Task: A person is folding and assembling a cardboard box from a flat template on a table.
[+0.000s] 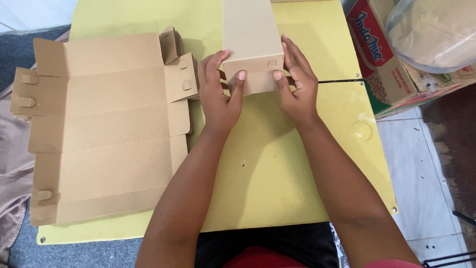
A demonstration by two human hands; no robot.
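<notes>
Both hands point(258, 92) flanking folded box point(250, 44)

A plain brown folded carton point(252, 39) stands mid-table; a red-green printed carton point(382, 64) sits right.

Plain brown cardboard box point(252, 44) and flat sheets point(104, 129); yellow table point(277, 178); grey floor point(426, 168).
</notes>
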